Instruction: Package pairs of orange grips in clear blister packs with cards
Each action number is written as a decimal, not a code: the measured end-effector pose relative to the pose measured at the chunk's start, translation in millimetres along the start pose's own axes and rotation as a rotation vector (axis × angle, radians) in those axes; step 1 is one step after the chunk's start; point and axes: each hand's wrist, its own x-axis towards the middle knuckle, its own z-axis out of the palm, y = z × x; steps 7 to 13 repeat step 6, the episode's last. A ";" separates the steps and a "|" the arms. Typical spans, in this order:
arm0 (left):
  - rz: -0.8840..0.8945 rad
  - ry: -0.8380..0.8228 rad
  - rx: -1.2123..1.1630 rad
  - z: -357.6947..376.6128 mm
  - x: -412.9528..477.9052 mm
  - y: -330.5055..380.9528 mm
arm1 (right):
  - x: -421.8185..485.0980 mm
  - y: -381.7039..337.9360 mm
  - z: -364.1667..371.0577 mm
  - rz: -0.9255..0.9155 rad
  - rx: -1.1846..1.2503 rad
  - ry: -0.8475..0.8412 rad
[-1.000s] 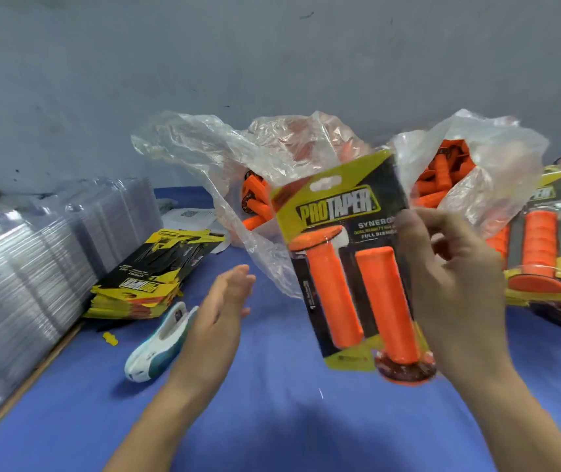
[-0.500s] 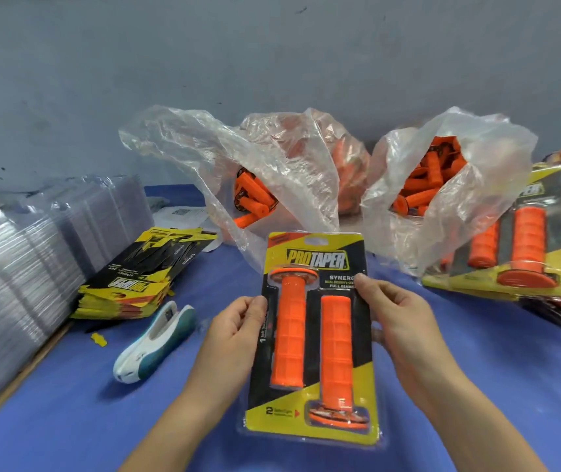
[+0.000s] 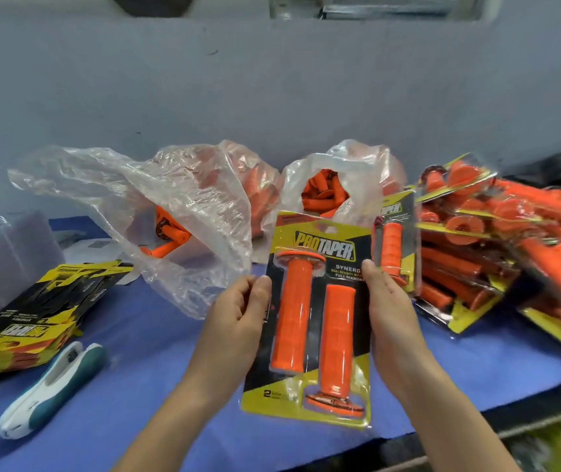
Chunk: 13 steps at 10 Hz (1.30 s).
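I hold a filled blister pack (image 3: 309, 321) upright above the blue table, between both hands. Its yellow and black card carries two orange grips side by side, one flange up, one flange down. My left hand (image 3: 238, 318) grips the pack's left edge. My right hand (image 3: 391, 311) grips its right edge. A stack of loose cards (image 3: 34, 311) lies at the left. Clear empty blisters (image 3: 3, 253) stand stacked at the far left. Two clear plastic bags (image 3: 183, 212) of loose orange grips sit behind the pack.
A heap of finished packs (image 3: 497, 243) covers the right side of the blue table (image 3: 136, 386). A white and teal stapler (image 3: 54, 379) lies at the near left. The table's front edge (image 3: 476, 427) runs at the lower right. A grey wall stands behind.
The view has swung right and the heap of finished packs has come into sight. The pack went from my right hand alone to both hands, held upright and centred.
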 end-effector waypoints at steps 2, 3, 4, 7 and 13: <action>0.017 0.006 -0.124 94.4 93.1 70.5 | 47.8 -79.9 -73.9 -0.134 -0.020 0.185; -0.072 0.005 -0.278 150.8 159.8 103.5 | 70.6 -103.3 -105.1 -0.219 0.031 0.200; -0.171 -0.002 -0.287 196.7 216.2 126.3 | 108.1 -125.8 -122.6 -0.244 0.182 0.206; -0.289 -0.151 -0.159 234.2 262.5 121.0 | 185.2 -127.2 -136.0 -0.262 0.059 0.186; -0.289 -0.151 -0.159 234.2 262.5 121.0 | 185.2 -127.2 -136.0 -0.262 0.059 0.186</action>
